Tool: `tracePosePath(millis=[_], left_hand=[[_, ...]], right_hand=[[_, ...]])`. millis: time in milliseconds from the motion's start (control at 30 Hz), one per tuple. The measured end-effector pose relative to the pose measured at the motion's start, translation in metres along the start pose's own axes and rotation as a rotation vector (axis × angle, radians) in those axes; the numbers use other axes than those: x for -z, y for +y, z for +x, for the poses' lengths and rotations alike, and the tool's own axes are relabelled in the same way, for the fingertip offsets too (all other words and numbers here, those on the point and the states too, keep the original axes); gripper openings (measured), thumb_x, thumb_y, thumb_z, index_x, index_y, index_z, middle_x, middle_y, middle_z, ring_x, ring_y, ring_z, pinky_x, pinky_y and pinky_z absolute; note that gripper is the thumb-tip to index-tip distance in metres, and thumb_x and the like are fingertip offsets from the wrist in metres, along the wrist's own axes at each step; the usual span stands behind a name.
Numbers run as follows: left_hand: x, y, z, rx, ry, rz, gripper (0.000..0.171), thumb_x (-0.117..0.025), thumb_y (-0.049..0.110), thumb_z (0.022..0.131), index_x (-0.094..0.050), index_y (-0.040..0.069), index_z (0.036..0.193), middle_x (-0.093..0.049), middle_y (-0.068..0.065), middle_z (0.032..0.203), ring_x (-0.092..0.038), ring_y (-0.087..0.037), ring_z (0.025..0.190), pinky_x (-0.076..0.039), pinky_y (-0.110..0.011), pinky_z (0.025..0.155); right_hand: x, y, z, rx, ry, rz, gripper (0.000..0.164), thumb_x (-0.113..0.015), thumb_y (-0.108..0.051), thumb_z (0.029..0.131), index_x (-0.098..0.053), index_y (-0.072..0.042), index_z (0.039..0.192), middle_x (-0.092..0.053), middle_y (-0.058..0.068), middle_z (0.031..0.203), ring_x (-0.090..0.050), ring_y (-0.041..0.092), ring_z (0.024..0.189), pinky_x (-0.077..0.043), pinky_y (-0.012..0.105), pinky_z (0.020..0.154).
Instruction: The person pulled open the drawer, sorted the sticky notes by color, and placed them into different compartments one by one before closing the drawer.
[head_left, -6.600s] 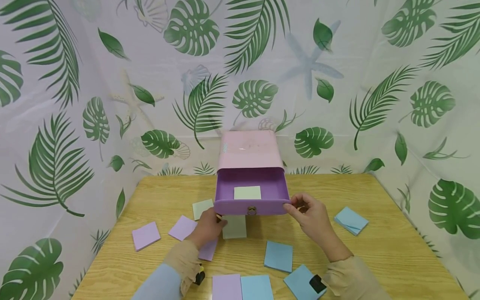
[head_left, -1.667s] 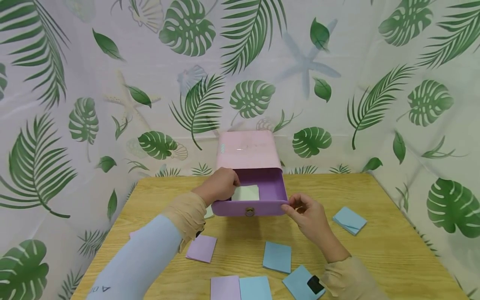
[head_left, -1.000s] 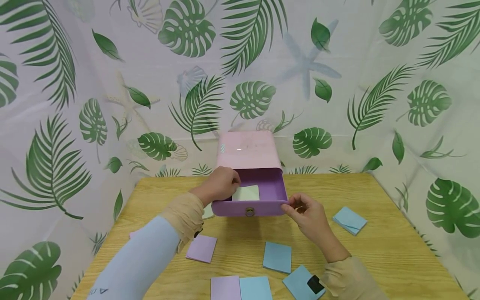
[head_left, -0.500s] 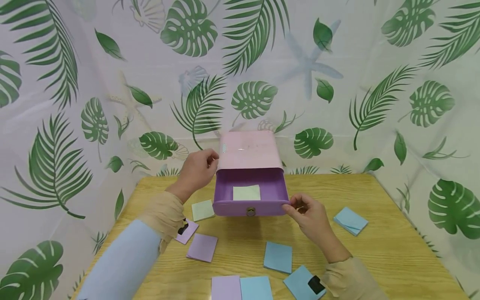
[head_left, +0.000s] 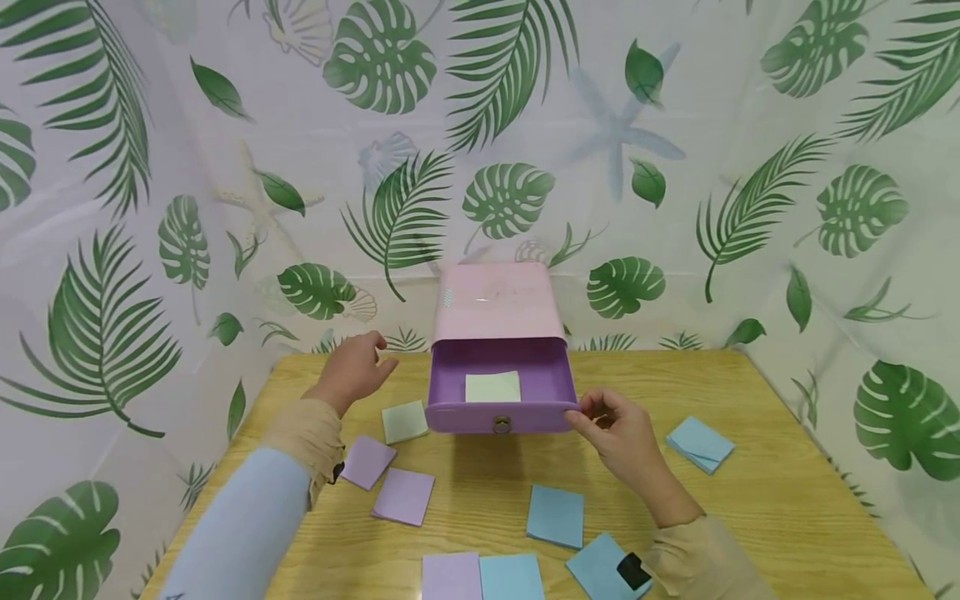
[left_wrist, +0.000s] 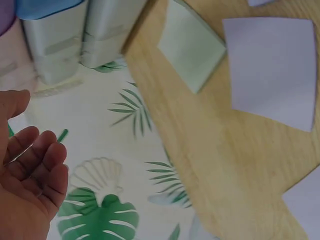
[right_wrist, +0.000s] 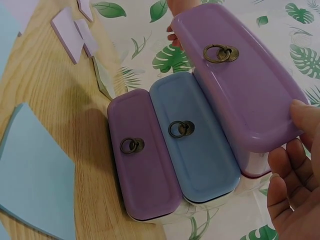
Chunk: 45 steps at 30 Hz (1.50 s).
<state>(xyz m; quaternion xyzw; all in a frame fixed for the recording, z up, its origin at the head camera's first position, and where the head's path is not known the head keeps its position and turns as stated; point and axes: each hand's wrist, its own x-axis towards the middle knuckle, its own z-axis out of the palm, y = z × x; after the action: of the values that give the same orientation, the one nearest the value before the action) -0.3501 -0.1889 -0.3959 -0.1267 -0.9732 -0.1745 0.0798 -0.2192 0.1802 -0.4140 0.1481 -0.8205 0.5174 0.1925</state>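
A small pink drawer cabinet (head_left: 498, 304) stands toward the back of the table, its purple top drawer (head_left: 457, 418) pulled out. Inside that drawer lies a pale green sticky-note pad (head_left: 492, 387). My right hand (head_left: 621, 437) grips the drawer's right front corner, thumb on the front face and fingers behind it. Left of the cabinet, my left hand (head_left: 351, 372) hangs in the air with nothing in it; the left wrist view shows its fingers loosely curled. Nearest below it on the table is another pale green pad (head_left: 405, 422).
Purple pads (head_left: 403, 497) lie at front left, and blue pads (head_left: 555, 515) at front right and far right (head_left: 701, 444). Under the open drawer are a shut blue drawer (right_wrist: 200, 145) and a shut purple drawer (right_wrist: 150, 170), each with a ring pull. Leaf-print sheeting surrounds the table.
A pale green pad that lay before the drawer, under my left hand, has left the table. My left hand reached into the drawer, then withdrew leftward empty. My right hand kept its grip.
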Motion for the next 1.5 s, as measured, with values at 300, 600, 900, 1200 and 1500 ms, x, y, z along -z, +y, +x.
tracePosePath(millis=[300,600,900,1200,1500], left_hand=[[-0.027,-0.026,-0.007,0.002,-0.097,0.095,0.055,-0.068,0.039,0.088,-0.062,-0.009,0.113,-0.066,-0.021,0.109,-0.064,-0.036,0.096,-0.051,-0.048,0.081],[-0.058,-0.033,-0.012,0.041,-0.208,0.079,0.068,-0.071,0.047,0.083,-0.058,-0.011,0.118,-0.061,-0.023,0.113,-0.059,-0.038,0.103,-0.049,-0.047,0.088],[-0.091,-0.032,-0.013,0.120,-0.294,0.069,0.082,-0.071,0.053,0.081,-0.050,-0.011,0.129,-0.053,-0.026,0.126,-0.053,-0.039,0.114,-0.043,-0.049,0.096],[-0.098,-0.028,-0.014,0.172,-0.314,0.124,0.074,-0.072,0.055,0.079,-0.060,-0.009,0.114,-0.057,-0.024,0.115,-0.056,-0.034,0.101,-0.047,-0.047,0.089],[-0.103,-0.022,-0.018,0.235,-0.333,0.132,0.068,-0.076,0.054,0.075,-0.065,-0.006,0.105,-0.055,-0.019,0.103,-0.052,-0.028,0.086,-0.049,-0.046,0.076]], right_hand=[[0.000,0.000,0.001,0.001,-0.002,0.005,0.013,-0.071,-0.007,0.087,-0.059,-0.001,0.088,-0.059,0.006,0.080,-0.055,0.018,0.072,-0.047,0.027,0.057],[0.000,-0.001,0.000,-0.001,0.004,-0.002,0.013,-0.072,-0.006,0.087,-0.059,-0.001,0.086,-0.059,0.006,0.079,-0.054,0.017,0.071,-0.047,0.026,0.056],[0.000,-0.001,-0.001,-0.001,0.003,0.000,0.013,-0.072,-0.006,0.086,-0.059,-0.002,0.087,-0.059,0.006,0.079,-0.054,0.018,0.071,-0.047,0.027,0.057],[0.000,0.001,-0.001,-0.004,0.009,0.018,0.013,-0.071,-0.005,0.086,-0.060,-0.001,0.087,-0.059,0.006,0.080,-0.055,0.017,0.071,-0.047,0.026,0.057],[0.001,0.000,-0.002,-0.017,0.011,0.015,0.013,-0.071,-0.006,0.087,-0.059,-0.001,0.087,-0.059,0.006,0.080,-0.056,0.018,0.072,-0.047,0.027,0.058]])
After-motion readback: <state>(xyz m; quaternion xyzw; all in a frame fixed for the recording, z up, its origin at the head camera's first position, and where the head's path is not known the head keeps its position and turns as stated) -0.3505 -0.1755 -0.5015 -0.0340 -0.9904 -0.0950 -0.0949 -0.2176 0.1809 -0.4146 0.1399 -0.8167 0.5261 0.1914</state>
